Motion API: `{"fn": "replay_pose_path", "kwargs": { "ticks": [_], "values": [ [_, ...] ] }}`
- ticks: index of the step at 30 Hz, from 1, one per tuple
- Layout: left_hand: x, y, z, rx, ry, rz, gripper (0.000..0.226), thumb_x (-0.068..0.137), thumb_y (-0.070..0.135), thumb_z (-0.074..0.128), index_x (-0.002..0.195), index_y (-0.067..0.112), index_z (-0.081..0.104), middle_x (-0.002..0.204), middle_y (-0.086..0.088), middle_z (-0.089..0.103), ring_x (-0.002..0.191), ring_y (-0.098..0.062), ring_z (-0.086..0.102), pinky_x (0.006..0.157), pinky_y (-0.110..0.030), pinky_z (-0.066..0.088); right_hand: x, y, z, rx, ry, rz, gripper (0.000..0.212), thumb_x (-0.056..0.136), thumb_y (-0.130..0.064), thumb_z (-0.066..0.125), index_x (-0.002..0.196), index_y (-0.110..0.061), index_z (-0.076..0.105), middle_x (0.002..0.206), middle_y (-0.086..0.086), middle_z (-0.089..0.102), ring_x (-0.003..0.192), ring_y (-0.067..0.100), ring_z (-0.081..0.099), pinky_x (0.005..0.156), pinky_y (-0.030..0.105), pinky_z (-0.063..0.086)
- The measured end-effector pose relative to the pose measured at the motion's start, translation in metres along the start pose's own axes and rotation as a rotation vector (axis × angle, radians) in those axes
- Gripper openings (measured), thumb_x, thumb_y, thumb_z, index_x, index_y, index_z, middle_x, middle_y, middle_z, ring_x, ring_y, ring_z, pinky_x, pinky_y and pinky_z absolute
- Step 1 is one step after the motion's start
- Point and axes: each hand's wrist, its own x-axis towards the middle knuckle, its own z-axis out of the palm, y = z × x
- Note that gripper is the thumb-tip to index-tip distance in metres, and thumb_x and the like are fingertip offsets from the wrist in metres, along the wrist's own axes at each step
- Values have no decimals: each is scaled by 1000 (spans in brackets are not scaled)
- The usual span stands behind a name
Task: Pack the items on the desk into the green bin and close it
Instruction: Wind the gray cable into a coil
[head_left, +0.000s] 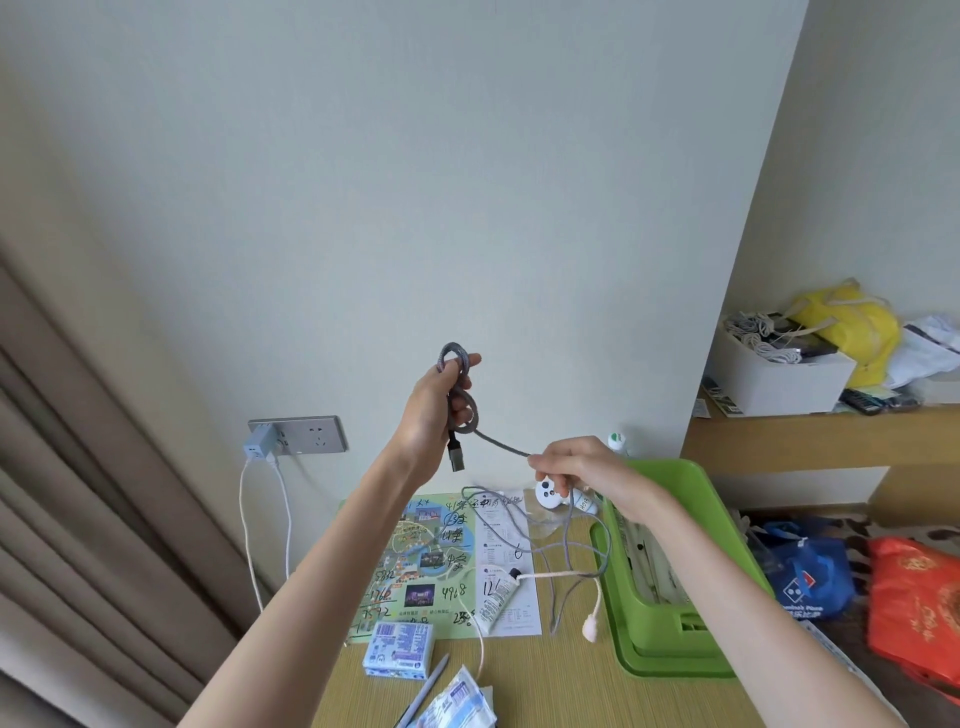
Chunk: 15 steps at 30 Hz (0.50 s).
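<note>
My left hand (436, 410) is raised above the desk and grips a few coils of a grey braided cable (496, 444), whose dark plug hangs below the palm. My right hand (582, 473) pinches the same cable further along; the rest trails in loose loops down onto the desk. The green bin (670, 654) stands open at the desk's right side, under my right forearm. On the desk lie a colourful map (415, 561), a white tube (498, 597), a blue tissue pack (397, 649), a pink-ended cord (589, 623) and a white round gadget (549, 492).
A wall socket (301, 434) with a charger and white leads is at the left, beside curtains. A shelf at the right holds a white box (779, 379) and a yellow bag. Blue and red bags (914, 608) lie on the floor at the right.
</note>
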Motion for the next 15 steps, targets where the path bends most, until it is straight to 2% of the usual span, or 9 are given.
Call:
{"fn": "replay_pose_path", "kwargs": {
  "ticks": [3, 6, 11, 15],
  "values": [
    [0, -4, -9, 91, 14, 41, 28, 106, 20, 36, 119, 9, 58, 79, 4, 40, 47, -5, 26, 44, -16, 27, 0, 5, -5, -25, 32, 1, 25, 88, -31, 69, 78, -9, 70, 58, 1, 53, 52, 7, 50, 51, 11, 39],
    [1, -10, -16, 241, 33, 76, 27, 105, 20, 38, 120, 10, 58, 84, 3, 45, 48, -5, 29, 49, -17, 27, -2, 7, -9, -20, 66, -61, 16, 91, -20, 66, 84, -7, 70, 57, -2, 53, 51, 6, 49, 52, 14, 40],
    [1, -24, -20, 606, -40, 144, 27, 103, 19, 43, 113, -1, 59, 91, -3, 54, 69, -10, 41, 65, -24, 33, -5, -9, -6, -49, 117, -240, 13, 94, -11, 60, 89, -5, 70, 59, -4, 51, 53, 11, 41, 53, 20, 35],
    [-1, -32, -10, 738, -145, 100, 25, 104, 17, 41, 106, 1, 60, 89, 0, 57, 68, -8, 43, 61, -14, 34, -3, -30, 0, -39, 109, -325, 16, 96, -11, 59, 93, 0, 70, 60, 2, 51, 48, 5, 34, 47, 15, 26]
  ]
}}
